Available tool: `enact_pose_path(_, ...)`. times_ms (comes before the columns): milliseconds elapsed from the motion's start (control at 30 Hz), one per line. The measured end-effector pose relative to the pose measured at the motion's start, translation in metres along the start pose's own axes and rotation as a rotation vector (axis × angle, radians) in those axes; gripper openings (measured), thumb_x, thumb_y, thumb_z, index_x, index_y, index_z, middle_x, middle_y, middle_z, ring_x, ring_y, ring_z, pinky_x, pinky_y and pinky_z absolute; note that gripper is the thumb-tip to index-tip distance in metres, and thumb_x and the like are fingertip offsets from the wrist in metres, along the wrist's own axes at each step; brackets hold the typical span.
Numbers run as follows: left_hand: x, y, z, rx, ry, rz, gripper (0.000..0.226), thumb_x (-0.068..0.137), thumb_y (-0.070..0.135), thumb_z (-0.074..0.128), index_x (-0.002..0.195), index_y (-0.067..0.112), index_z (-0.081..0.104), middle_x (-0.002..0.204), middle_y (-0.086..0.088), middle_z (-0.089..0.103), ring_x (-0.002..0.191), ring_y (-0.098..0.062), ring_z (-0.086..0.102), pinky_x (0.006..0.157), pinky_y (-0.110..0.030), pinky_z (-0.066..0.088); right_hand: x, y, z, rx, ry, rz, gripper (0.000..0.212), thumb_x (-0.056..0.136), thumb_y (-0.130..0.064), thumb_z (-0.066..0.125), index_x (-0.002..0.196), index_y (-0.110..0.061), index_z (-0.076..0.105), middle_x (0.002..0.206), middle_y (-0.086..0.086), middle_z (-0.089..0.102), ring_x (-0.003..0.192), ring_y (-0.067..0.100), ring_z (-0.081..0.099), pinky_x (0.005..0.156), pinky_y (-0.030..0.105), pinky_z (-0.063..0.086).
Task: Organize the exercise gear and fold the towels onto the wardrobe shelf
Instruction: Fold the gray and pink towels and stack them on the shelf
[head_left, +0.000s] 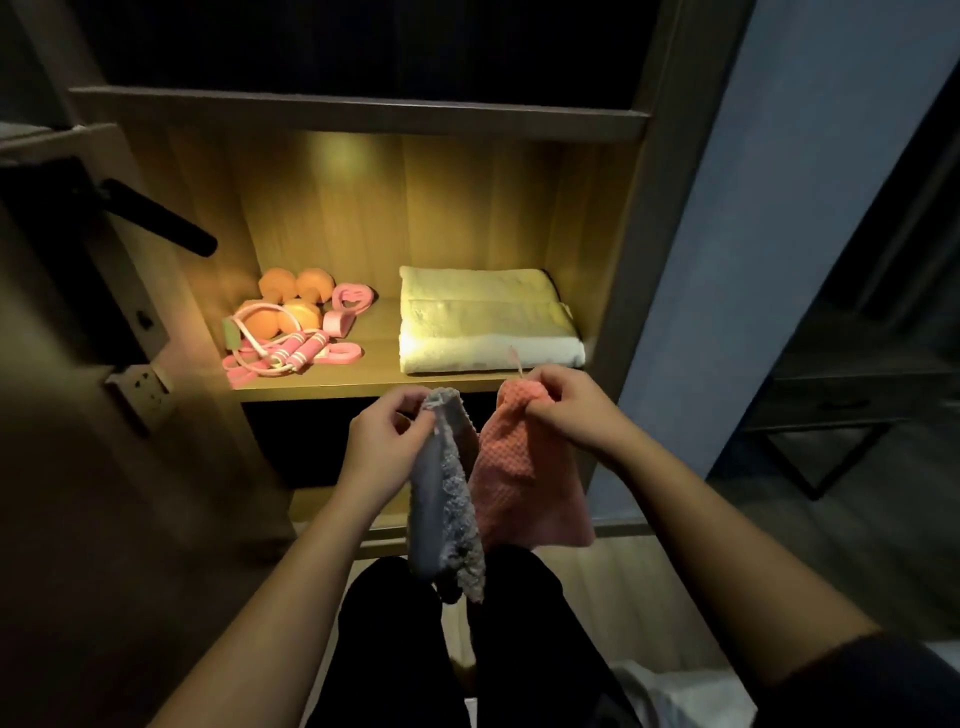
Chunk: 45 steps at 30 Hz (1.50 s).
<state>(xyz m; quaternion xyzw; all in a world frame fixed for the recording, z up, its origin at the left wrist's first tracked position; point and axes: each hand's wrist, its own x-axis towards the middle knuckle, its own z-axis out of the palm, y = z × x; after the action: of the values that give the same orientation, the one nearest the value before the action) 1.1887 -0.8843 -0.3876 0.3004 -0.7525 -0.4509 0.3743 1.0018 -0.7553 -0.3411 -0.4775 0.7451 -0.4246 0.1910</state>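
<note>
Your left hand (387, 441) pinches the top of a grey towel (441, 499) at lower centre. Your right hand (566, 410) pinches a pink towel (519, 488) just beside it, and both towels hang. The compartments above and below the lit shelf (379, 338) are too dark to read. On the shelf, a folded cream towel (483, 322) lies right, with orange dumbbells (278, 285) and a tangled pink jump rope (301, 351) left.

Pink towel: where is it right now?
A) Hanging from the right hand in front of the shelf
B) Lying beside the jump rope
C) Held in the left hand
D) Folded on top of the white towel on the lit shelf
A: the right hand pinches the pink towel at its top, so it hangs below the shelf edge, while the left hand holds the grey towel.
</note>
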Motion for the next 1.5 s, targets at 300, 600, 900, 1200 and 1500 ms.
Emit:
enact_pose_path(300, 0.011, 0.03, -0.029, -0.004, 0.063, 0.053, 0.021, 0.093, 0.016, 0.061, 0.098, 0.036, 0.063, 0.098, 0.014, 0.065, 0.082, 0.012, 0.06, 0.062, -0.014, 0.05, -0.028, -0.036, -0.006, 0.38, -0.398, 0.155, 0.022, 0.085, 0.0, 0.051, 0.083, -0.017, 0.064, 0.086, 0.001, 0.064, 0.077, 0.013, 0.061, 0.065, 0.024, 0.048)
enact_pose_path(600, 0.003, 0.029, -0.039, -0.012, -0.006, 0.035, 0.024, 0.095, 0.019, 0.059, 0.093, 0.042, 0.064, 0.097, 0.02, 0.065, 0.09, 0.014, 0.058, 0.073, -0.024, 0.047, -0.052, -0.03, 0.02, 0.256, -0.791, 0.358, 0.015, 0.09, -0.004, 0.043, 0.104, -0.005, 0.05, 0.087, 0.01, 0.049, 0.059, 0.013, 0.052, 0.044, 0.022, 0.044)
enact_pose_path(900, 0.015, 0.031, -0.041, -0.162, 0.012, -0.035, 0.022, 0.097, 0.012, 0.055, 0.094, 0.031, 0.064, 0.085, 0.021, 0.07, 0.079, 0.006, 0.065, 0.064, -0.009, 0.049, -0.038, 0.016, 0.065, 0.032, -0.586, 0.423, 0.036, 0.095, -0.031, 0.06, 0.127, -0.016, 0.053, 0.117, 0.005, 0.057, 0.097, 0.02, 0.061, 0.084, 0.039, 0.053)
enact_pose_path(1200, 0.057, 0.055, -0.026, -0.267, 0.004, -0.061, 0.016, 0.097, 0.019, 0.055, 0.105, 0.026, 0.067, 0.105, -0.005, 0.071, 0.092, -0.017, 0.069, 0.079, -0.031, 0.054, 0.016, 0.013, 0.091, 0.146, -0.127, 0.048, 0.045, 0.078, -0.016, 0.07, 0.118, -0.028, 0.053, 0.099, -0.015, 0.064, 0.09, 0.003, 0.063, 0.072, 0.019, 0.05)
enact_pose_path(1500, 0.085, 0.044, -0.045, -0.285, 0.192, -0.29, 0.016, 0.095, 0.021, 0.051, 0.1, 0.02, 0.066, 0.088, 0.001, 0.07, 0.082, -0.016, 0.067, 0.06, -0.026, 0.049, 0.052, 0.016, 0.038, 0.419, -0.135, 0.207, 0.015, 0.09, -0.013, 0.057, 0.08, -0.02, 0.066, 0.065, -0.009, 0.068, 0.062, 0.005, 0.064, 0.052, 0.017, 0.046)
